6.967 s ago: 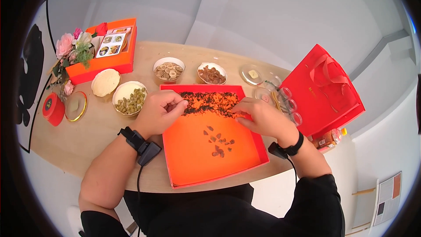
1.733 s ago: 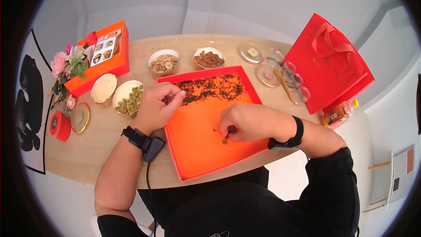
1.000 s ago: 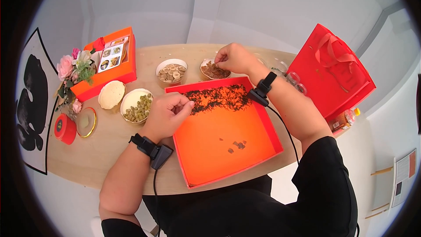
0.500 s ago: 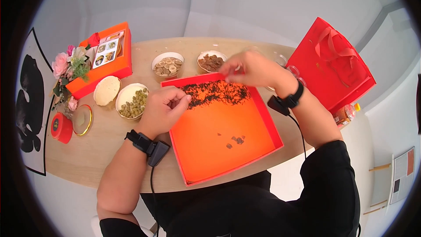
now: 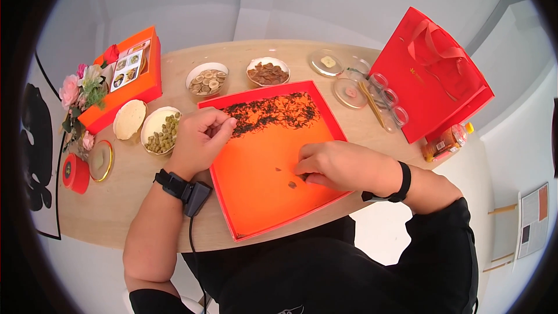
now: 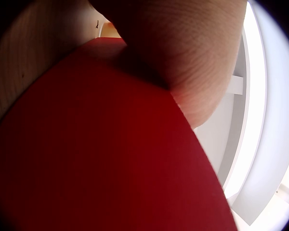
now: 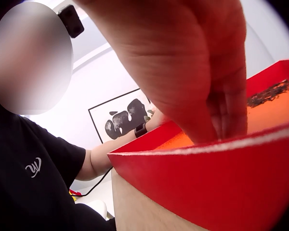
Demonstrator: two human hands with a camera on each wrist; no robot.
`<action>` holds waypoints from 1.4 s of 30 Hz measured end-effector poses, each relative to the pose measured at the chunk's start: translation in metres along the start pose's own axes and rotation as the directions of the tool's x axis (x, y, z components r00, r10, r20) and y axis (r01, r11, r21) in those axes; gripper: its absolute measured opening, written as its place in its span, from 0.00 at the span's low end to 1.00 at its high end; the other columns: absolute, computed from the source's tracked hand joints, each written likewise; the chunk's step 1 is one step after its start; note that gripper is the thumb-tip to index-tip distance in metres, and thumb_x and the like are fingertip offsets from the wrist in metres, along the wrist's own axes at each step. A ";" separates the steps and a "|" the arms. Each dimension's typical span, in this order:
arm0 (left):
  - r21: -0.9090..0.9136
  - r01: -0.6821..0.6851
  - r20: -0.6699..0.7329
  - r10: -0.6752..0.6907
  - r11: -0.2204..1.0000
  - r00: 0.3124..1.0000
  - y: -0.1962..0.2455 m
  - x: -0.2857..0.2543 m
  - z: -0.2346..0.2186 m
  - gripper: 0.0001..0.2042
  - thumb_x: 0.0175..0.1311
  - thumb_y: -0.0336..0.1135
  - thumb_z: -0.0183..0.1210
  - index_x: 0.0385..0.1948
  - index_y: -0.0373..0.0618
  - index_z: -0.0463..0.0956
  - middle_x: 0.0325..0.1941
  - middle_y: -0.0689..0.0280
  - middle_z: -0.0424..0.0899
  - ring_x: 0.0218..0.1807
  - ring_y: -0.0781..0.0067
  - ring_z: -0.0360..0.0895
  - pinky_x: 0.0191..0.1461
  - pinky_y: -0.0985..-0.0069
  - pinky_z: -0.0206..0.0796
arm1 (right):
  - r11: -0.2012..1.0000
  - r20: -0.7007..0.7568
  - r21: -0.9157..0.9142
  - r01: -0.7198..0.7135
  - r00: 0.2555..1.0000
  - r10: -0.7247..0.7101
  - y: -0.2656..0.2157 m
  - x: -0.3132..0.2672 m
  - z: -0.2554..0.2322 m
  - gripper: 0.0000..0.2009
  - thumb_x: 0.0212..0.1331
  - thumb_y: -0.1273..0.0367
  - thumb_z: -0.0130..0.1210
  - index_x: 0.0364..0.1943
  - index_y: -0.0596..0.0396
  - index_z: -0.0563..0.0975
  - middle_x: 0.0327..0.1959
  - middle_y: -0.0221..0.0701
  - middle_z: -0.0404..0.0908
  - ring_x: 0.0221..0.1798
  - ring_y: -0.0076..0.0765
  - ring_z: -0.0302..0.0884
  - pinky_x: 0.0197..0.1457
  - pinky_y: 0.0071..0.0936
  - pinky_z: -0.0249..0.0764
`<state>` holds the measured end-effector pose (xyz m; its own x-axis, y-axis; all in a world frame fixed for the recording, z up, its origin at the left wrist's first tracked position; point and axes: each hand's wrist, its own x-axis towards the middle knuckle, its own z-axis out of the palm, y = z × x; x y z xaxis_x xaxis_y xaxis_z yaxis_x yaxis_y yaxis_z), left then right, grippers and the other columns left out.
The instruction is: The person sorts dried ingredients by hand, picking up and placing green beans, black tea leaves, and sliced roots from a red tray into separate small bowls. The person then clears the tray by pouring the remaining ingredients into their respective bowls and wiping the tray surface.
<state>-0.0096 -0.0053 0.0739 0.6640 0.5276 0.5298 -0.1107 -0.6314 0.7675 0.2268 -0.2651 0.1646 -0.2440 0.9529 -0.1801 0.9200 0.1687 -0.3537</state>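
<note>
A shallow red box with an orange floor (image 5: 256, 206) lies before me, with black shredded bits (image 5: 273, 110) strewn along its far side. My right hand (image 5: 331, 163) is low over the floor, thumb and fingertips pinching a dark brown dried piece (image 5: 304, 177). Two similar brown dried pieces (image 5: 292, 185) lie just left of the fingers; the hand covers the floor behind it. At the box's left wall, my left hand (image 5: 197, 139) rests with loosely curled fingers and nothing visible in them. In the left wrist view the red wall (image 6: 115, 144) is right under that hand.
Behind the box stand bowls of brown flakes (image 5: 268, 73) and round dried slices (image 5: 207, 81). To the left are a bowl of greenish buds (image 5: 165, 135), a lid (image 5: 101, 161) and an orange gift box (image 5: 133, 78). Glass dishes (image 5: 350, 92), tweezers (image 5: 375, 107) and a red bag (image 5: 427, 81) stand right.
My right hand went from the brown flakes' bowl back to the pieces on the orange floor. Far fewer pieces lie there than seven seconds ago. The left hand has stayed at the left wall.
</note>
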 end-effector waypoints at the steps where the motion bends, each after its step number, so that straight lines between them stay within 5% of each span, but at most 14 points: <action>1: 0.000 -0.002 0.002 0.002 1.000 1.000 0.000 0.000 0.000 0.09 0.82 0.28 0.74 0.36 0.38 0.88 0.28 0.76 0.81 0.28 0.89 0.71 0.32 0.78 0.62 | 1.000 -0.002 0.000 -0.002 1.000 0.002 -0.001 0.001 0.000 0.13 0.74 0.71 0.74 0.58 0.57 0.91 0.54 0.38 0.90 0.54 0.54 0.93 0.56 0.48 0.89; 16: -0.027 0.005 0.004 -0.005 1.000 1.000 0.002 0.000 -0.001 0.10 0.82 0.29 0.74 0.35 0.37 0.88 0.27 0.76 0.81 0.27 0.89 0.70 0.31 0.78 0.62 | 0.944 -0.065 -0.305 0.128 0.986 -0.155 0.005 0.011 0.018 0.06 0.67 0.73 0.71 0.41 0.60 0.85 0.43 0.40 0.85 0.49 0.52 0.91 0.51 0.48 0.90; 19: -0.024 0.026 0.034 -0.025 0.999 0.999 0.001 -0.001 -0.003 0.07 0.83 0.28 0.73 0.39 0.38 0.90 0.32 0.76 0.85 0.31 0.90 0.74 0.33 0.80 0.63 | 0.959 -0.107 -0.273 0.078 0.988 -0.111 0.007 0.015 0.016 0.06 0.65 0.74 0.71 0.40 0.60 0.84 0.41 0.40 0.85 0.47 0.51 0.91 0.50 0.47 0.89; 24: -0.008 0.023 0.033 -0.023 1.000 0.999 0.000 0.000 -0.003 0.07 0.82 0.28 0.73 0.38 0.38 0.90 0.31 0.76 0.84 0.30 0.90 0.73 0.33 0.79 0.63 | 0.996 -0.184 0.070 0.052 0.982 -0.038 0.028 0.039 -0.018 0.05 0.59 0.77 0.71 0.38 0.61 0.90 0.36 0.39 0.92 0.41 0.50 0.93 0.47 0.41 0.88; 28: -0.030 0.039 0.006 -0.038 0.999 0.999 0.003 0.000 0.000 0.10 0.81 0.29 0.74 0.34 0.38 0.87 0.26 0.76 0.80 0.27 0.88 0.71 0.31 0.77 0.62 | 0.983 -0.390 0.172 -0.064 0.912 0.128 0.062 0.081 -0.051 0.07 0.64 0.75 0.72 0.44 0.60 0.94 0.38 0.35 0.97 0.40 0.34 0.95 0.47 0.35 0.88; 31: -0.036 0.048 0.029 -0.047 0.998 0.998 0.002 -0.001 -0.002 0.07 0.82 0.28 0.74 0.37 0.38 0.91 0.30 0.76 0.84 0.29 0.90 0.73 0.32 0.80 0.63 | 0.969 -0.424 0.198 -0.146 0.879 0.218 0.086 0.124 -0.078 0.08 0.66 0.73 0.72 0.46 0.59 0.96 0.38 0.34 0.98 0.39 0.29 0.95 0.48 0.32 0.89; 34: -0.036 0.058 0.031 -0.057 0.998 0.998 0.004 -0.001 -0.002 0.08 0.81 0.28 0.74 0.37 0.38 0.90 0.30 0.76 0.84 0.29 0.90 0.73 0.32 0.80 0.63 | 0.983 -0.464 0.150 -0.104 0.871 0.163 0.126 0.171 -0.087 0.09 0.67 0.72 0.73 0.48 0.56 0.97 0.38 0.34 0.99 0.40 0.28 0.96 0.49 0.32 0.90; 42: -0.060 0.022 0.023 -0.021 0.998 1.000 0.007 0.001 -0.002 0.09 0.81 0.28 0.74 0.36 0.37 0.89 0.28 0.75 0.83 0.28 0.89 0.72 0.32 0.78 0.63 | 0.993 -0.479 -0.043 -0.107 0.875 0.073 0.149 0.212 -0.084 0.09 0.66 0.74 0.74 0.49 0.57 0.97 0.44 0.45 1.00 0.46 0.48 0.99 0.56 0.43 0.94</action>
<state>-0.0111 -0.0084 0.0808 0.6829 0.5274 0.5055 -0.1402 -0.5845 0.7992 0.3377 -0.0166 0.1507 0.0008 0.9666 0.2562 0.9531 0.0768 -0.2929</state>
